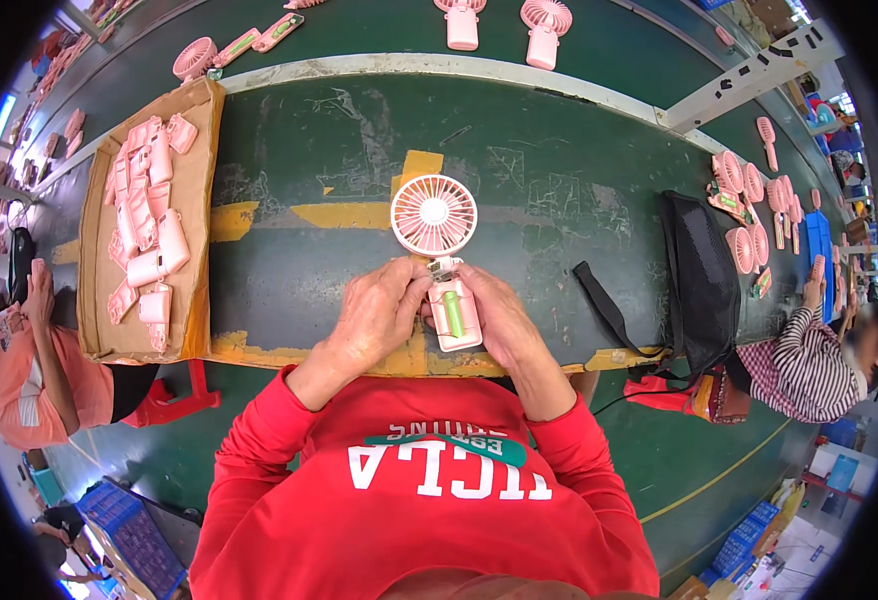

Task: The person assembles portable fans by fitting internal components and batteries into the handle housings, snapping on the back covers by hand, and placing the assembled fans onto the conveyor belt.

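- The fan (pixel 434 216) is being held at centre, over the near edge of the table (pixel 309 260), head pointing far, handle (pixel 472 325) pointing near.
- Handle's open face is being turned up, w/ green cell (pixel 453 314), prob. a battery, being left exposed inside.
- R hand (pixel 499 312) is being wrapped round handle's right side, closed on it.
- L hand (pixel 374 305) is being bent in at neck's left, fingertips bunched; can't tell if anything is being pinched.
- Small pale part (pixel 444 268) at neck is being flanked by both thumbs, approx.
- For good work, steadiness is prob. being asked of R hand, fine touch of L.
- Light force is being called for: neck is prob. being strained by any twist of the head.
- Care is also being called for re cell, so it isn't being knocked loose.
- Elbow room is being given: box (pixel 201 200) w/ pink pieces (pixel 172 240) far left, bag (pixel 704 270) right, both well apart.
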Action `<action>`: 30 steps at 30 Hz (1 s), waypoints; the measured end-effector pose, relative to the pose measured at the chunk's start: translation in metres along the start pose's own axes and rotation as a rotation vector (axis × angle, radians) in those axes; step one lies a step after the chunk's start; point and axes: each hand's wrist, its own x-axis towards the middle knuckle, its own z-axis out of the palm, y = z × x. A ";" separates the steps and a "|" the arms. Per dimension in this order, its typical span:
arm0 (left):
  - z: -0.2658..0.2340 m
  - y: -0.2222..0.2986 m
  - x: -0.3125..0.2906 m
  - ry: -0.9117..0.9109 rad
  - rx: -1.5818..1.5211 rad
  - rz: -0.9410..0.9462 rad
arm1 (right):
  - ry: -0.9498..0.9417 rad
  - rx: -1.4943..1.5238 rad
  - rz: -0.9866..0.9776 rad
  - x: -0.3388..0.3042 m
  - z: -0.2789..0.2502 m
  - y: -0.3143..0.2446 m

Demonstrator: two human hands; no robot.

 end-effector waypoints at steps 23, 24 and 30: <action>0.004 0.003 0.000 0.054 0.144 0.127 | -0.024 -0.076 -0.004 -0.001 -0.005 0.003; 0.003 0.001 0.000 0.042 0.185 0.201 | -0.034 -0.087 -0.001 -0.001 -0.005 0.003; 0.002 -0.006 -0.001 -0.039 0.285 0.376 | -0.088 -0.052 -0.003 -0.003 -0.007 0.000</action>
